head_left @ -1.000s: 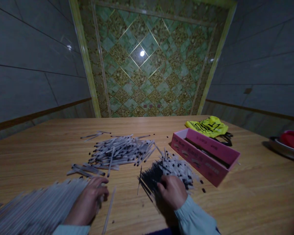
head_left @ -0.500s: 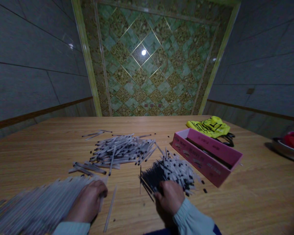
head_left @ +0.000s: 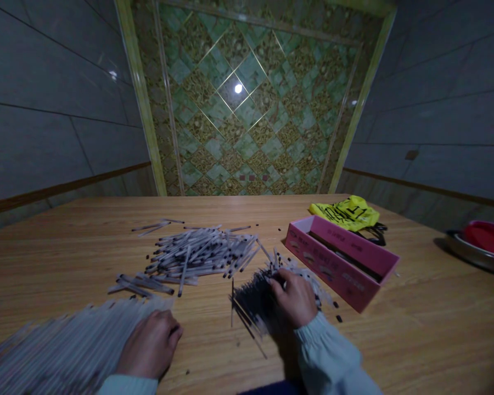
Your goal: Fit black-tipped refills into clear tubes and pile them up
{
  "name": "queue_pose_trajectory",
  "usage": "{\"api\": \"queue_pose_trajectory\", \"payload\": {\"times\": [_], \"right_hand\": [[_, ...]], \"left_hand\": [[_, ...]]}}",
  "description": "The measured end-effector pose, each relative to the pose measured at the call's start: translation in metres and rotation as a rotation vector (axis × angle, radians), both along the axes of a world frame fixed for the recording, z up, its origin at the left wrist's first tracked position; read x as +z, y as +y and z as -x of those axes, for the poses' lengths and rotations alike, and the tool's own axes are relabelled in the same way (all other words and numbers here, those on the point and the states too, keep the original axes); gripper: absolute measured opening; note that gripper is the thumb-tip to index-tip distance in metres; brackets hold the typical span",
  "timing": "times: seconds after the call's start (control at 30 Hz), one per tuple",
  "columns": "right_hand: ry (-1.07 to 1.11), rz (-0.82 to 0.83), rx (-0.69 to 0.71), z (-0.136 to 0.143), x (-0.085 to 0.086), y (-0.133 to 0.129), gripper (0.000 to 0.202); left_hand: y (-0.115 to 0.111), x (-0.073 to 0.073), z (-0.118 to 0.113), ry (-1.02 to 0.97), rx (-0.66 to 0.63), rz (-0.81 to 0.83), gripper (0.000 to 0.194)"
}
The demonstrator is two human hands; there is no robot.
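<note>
My left hand (head_left: 151,343) rests closed at the right edge of a wide layer of long, thin translucent tubes (head_left: 66,345). Its fingers curl inward and hide whatever may be in them. My right hand (head_left: 295,299) is over a heap of thin black sticks (head_left: 251,299) and short whitish pieces (head_left: 319,285) with dark ends. Thumb and fingers pinch together there; what they hold is too small to make out. Beyond both hands lies a pile of filled tubes with black ends (head_left: 206,249). A smaller bunch of similar tubes (head_left: 142,284) sits beyond my left hand.
An open pink box (head_left: 337,263) stands right of the heap. Behind it lies a yellow bag (head_left: 348,213) with black print. At the far right is a metal tray (head_left: 477,253) with a red item. Small black bits (head_left: 338,319) dot the wooden table (head_left: 214,356).
My right hand has moved away from me, from the black sticks toward the whitish pieces. The single tube lying between my hands is gone from the table. My left hand has barely shifted.
</note>
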State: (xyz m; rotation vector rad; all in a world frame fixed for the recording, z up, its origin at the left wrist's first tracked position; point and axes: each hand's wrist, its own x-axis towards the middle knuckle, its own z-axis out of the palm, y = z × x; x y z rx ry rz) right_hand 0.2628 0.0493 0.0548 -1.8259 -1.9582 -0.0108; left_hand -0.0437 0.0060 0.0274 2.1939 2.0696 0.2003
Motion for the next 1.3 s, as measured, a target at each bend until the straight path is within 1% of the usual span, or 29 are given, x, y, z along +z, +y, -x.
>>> {"api": "queue_pose_trajectory", "payload": {"times": [0.1,0.23,0.37,0.47,0.57,0.63,0.73,0.8,0.87,0.93,1.03,1.17,1.3], "right_hand": [[-0.007,-0.007,-0.054,-0.013,0.007,0.025,0.019],[-0.033,0.035,-0.055,-0.020,0.004,0.047,0.019],[-0.084,0.061,-0.025,-0.021,-0.003,0.054,0.020],[-0.134,0.087,0.002,-0.022,-0.005,0.055,0.019],[-0.184,0.099,0.038,-0.018,-0.001,0.057,0.019],[-0.216,0.102,0.086,-0.010,0.005,0.059,0.019],[-0.260,0.126,0.214,0.015,0.014,0.061,0.018],[-0.287,0.158,0.311,0.036,0.016,0.062,0.019],[-0.314,0.191,0.367,0.057,0.014,0.063,0.019],[-0.337,0.216,0.354,0.076,0.009,0.064,0.020],[-0.356,0.252,0.273,0.094,0.001,0.065,0.024],[-0.350,0.306,0.182,0.104,-0.004,0.070,0.027],[-0.324,0.357,0.132,0.109,-0.007,0.073,0.029]], "left_hand": [[0.001,0.000,-0.007,0.008,-0.010,-0.026,0.018],[-0.002,-0.005,-0.030,-0.059,-0.084,-0.109,0.023],[-0.005,-0.014,-0.047,-0.161,-0.163,-0.129,0.025],[-0.005,-0.020,-0.050,-0.212,-0.164,-0.121,0.026],[-0.004,-0.024,-0.050,-0.254,-0.146,-0.111,0.026],[-0.003,-0.026,-0.050,-0.274,-0.137,-0.104,0.024],[-0.002,-0.028,-0.051,-0.298,-0.133,-0.098,0.021],[-0.001,-0.028,-0.051,-0.309,-0.133,-0.099,0.020],[0.000,-0.028,-0.051,-0.310,-0.127,-0.102,0.020],[0.000,-0.028,-0.051,-0.307,-0.123,-0.097,0.020],[0.000,-0.028,-0.051,-0.299,-0.122,-0.080,0.021],[-0.001,-0.029,-0.051,-0.286,-0.111,-0.084,0.021],[0.000,-0.032,-0.051,-0.278,-0.114,-0.114,0.019]]}}
